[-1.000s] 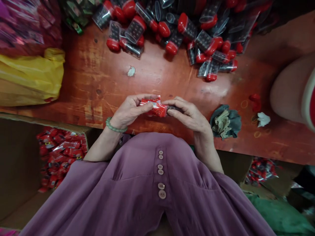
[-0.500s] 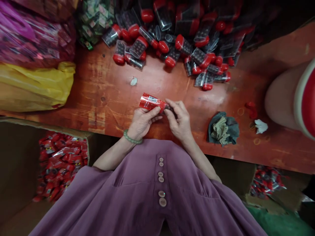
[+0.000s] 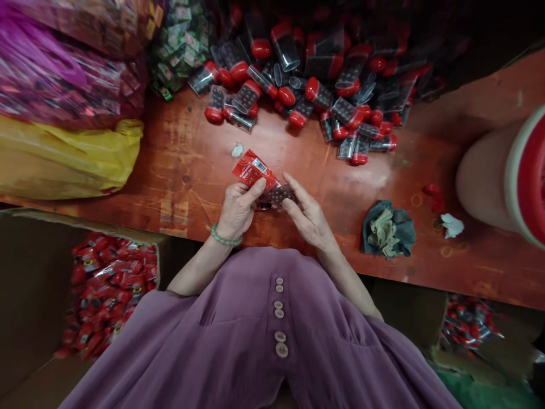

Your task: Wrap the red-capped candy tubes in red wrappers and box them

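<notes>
A small red printed packet [image 3: 252, 169] with a barcode is tilted above the table in front of me. Its right part is clear with pale dots over something dark. My left hand [image 3: 238, 207], wearing a green bead bracelet [image 3: 225, 237], is closed on the red part, thumb on top. At the dotted end, my right hand [image 3: 309, 216] has its thumb against the lower corner and its index finger stretched along the upper side. Its other fingers are partly hidden. Beyond lie many clear dotted tubes with red rounded caps [image 3: 298, 119].
Bagged goods, a yellow bag [image 3: 63, 159] among them, fill the left. A crumpled cloth [image 3: 388, 228] and a white tub with a red lid [image 3: 485, 170] stand right. Below the table edge, a cardboard box [image 3: 158, 255] holds red packets [image 3: 110, 284].
The packet has turned so its printed face and dotted end show more. My right fingers have spread along that end, and my left hand has shifted slightly left. The view has moved a little.
</notes>
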`<state>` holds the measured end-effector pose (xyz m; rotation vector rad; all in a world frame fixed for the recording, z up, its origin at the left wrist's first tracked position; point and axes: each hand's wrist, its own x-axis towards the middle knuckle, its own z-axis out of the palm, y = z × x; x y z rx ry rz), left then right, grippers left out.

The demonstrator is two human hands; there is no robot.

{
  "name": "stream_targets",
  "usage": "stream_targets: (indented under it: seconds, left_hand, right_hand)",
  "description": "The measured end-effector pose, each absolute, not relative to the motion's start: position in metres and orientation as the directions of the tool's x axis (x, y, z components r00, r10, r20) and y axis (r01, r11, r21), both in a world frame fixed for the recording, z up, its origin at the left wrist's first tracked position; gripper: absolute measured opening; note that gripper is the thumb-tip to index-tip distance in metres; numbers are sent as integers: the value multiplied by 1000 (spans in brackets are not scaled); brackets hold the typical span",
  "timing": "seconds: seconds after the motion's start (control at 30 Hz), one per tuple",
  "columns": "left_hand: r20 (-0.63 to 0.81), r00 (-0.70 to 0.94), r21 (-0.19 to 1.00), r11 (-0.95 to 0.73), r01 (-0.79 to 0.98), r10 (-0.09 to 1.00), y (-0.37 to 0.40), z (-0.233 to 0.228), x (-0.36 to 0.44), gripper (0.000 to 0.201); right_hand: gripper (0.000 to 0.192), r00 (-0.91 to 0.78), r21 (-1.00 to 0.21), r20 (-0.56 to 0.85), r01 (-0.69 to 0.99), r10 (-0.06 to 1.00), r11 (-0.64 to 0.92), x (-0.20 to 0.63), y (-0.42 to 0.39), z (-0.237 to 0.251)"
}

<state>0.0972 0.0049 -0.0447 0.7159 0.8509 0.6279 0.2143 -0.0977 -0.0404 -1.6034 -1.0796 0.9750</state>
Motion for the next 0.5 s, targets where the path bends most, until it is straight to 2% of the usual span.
stream_targets:
  seconds: [0.07,0.13,0.3,0.37,0.5]
  left_hand:
    - [-437,550,767,614,-187,712,7,-44,96,40]
    - [-425,571,762,618,-192,702,8,-43,96,41]
    - [-433,563,765,617,-183,704,5,-43,100,37]
    - [-441,582,760,629,-162,683,3,-43,101,38]
    - [-435,617,778,619,-109,656,3,-42,98,36]
  right_hand:
    - [53,325,-979,-143,90,935,-181,213,-99,-45]
    - [51,379,-985,-136,50,915,-167,210,-99,-51]
    - [42,510,-971,-9,200,860,-129,202,-99,-55]
    - [42,507,-988,-56,97,860,-122,201,-98,-55]
    - [47,439,-971,-189,-217,878,-100,200,-92,-56]
